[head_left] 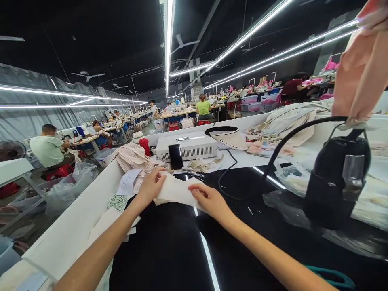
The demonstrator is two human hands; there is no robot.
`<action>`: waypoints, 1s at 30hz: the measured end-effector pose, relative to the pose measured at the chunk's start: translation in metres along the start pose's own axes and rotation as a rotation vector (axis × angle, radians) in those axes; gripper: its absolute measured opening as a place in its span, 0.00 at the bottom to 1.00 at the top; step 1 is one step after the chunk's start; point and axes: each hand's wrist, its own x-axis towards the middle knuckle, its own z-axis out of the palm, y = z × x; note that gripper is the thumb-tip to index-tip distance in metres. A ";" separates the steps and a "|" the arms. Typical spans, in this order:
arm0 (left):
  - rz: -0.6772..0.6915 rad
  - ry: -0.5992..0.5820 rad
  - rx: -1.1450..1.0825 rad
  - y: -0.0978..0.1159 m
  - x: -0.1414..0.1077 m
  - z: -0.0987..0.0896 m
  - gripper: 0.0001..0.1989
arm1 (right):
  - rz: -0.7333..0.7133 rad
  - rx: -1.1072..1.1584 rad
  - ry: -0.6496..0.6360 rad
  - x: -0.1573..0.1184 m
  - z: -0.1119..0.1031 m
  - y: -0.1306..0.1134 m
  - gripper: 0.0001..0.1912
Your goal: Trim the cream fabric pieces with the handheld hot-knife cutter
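Observation:
A white piece of cloth or paper (pixel 177 190) is stretched between my two hands above the glossy black tabletop (pixel 163 246). My left hand (pixel 150 186) pinches its upper left corner between thumb and fingers. At its right side, my right hand (pixel 209 199) grips the edge with bent fingers. A cream layer shows beneath the lower left edge of the piece. Just beyond it a dark phone (pixel 176 157) leans upright against a white vented box (pixel 186 144).
Pale pink fabric (pixel 130 155) and green bands (pixel 117 202) lie at the left. A black machine (pixel 336 182) with a thick cable stands at the right, near plastic bags (pixel 291 178). Teal scissors handles (pixel 332 277) sit front right. People sit at tables behind.

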 end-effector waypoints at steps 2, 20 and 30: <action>-0.045 0.004 0.022 -0.010 0.008 0.002 0.15 | 0.007 -0.053 0.047 0.019 -0.006 0.009 0.15; -0.283 -0.145 0.133 -0.052 0.008 0.026 0.18 | -0.114 -0.601 0.058 0.055 0.017 0.035 0.12; -0.373 -0.276 0.452 -0.071 -0.061 -0.085 0.14 | -0.387 -0.552 -0.001 0.012 0.006 0.020 0.12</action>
